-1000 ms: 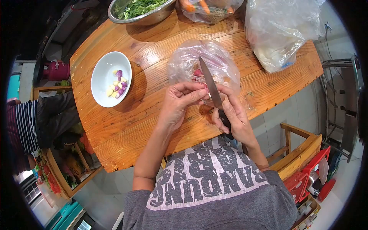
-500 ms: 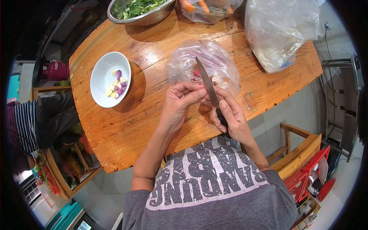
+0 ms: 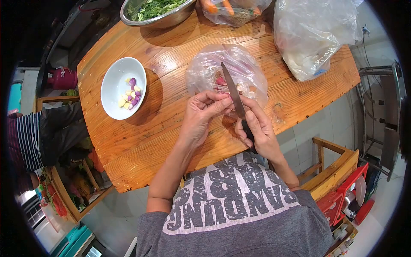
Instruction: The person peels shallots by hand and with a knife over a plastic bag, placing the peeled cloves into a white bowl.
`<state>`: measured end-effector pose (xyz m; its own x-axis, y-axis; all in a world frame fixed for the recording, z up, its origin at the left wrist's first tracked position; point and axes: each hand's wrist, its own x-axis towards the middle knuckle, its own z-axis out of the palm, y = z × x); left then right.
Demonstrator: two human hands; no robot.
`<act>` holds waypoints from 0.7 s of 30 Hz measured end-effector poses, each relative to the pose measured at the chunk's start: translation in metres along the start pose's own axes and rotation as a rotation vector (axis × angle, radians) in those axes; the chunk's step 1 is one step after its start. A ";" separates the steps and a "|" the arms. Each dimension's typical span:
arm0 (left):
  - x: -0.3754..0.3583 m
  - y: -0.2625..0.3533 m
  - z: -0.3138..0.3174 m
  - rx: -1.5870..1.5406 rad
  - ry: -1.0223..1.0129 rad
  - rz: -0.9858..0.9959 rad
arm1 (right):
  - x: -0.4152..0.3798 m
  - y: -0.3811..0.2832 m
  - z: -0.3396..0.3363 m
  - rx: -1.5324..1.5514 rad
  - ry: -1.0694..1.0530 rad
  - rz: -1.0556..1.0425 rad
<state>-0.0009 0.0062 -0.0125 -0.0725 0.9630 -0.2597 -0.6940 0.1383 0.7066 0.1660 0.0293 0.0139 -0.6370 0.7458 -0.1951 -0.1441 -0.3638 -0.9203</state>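
My right hand (image 3: 261, 130) is closed around the black handle of a knife (image 3: 233, 90), whose blade points up and away from me. My left hand (image 3: 203, 111) pinches a small pink-red shallot (image 3: 231, 99) beside the blade, mostly hidden by the fingers. Just beyond both hands lies an open clear plastic bag (image 3: 227, 58) with reddish shallots and papery skins in it. To the left, a white bowl (image 3: 112, 88) holds several peeled garlic cloves (image 3: 124, 102) and purple shallots (image 3: 135, 95).
At the table's far edge stand a metal bowl (image 3: 160, 23) of chopped greens and a bag of carrots (image 3: 227, 8). A large plastic bag (image 3: 314, 38) sits at the far right of the wooden table (image 3: 141, 158). Another person in a striped top (image 3: 30, 137) is at the left.
The knife blade has tilted slightly to the right beside the shallot. Both hands stay in nearly the same place.
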 end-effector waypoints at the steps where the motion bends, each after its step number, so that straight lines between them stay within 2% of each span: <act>1: 0.000 0.000 0.000 -0.004 -0.002 0.003 | 0.000 -0.001 0.000 0.001 0.000 0.002; 11: -0.002 -0.004 0.003 0.041 0.029 0.049 | 0.001 0.005 0.003 -0.011 0.042 -0.036; 17: -0.004 -0.002 0.010 0.212 0.013 0.171 | 0.003 0.005 0.003 0.019 0.059 -0.054; 21: -0.006 0.001 0.013 0.307 0.008 0.169 | 0.002 0.002 0.001 0.069 0.040 -0.024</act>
<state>0.0083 0.0034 -0.0022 -0.1746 0.9765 -0.1261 -0.4238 0.0410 0.9048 0.1639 0.0297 0.0121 -0.6022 0.7759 -0.1878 -0.2121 -0.3823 -0.8994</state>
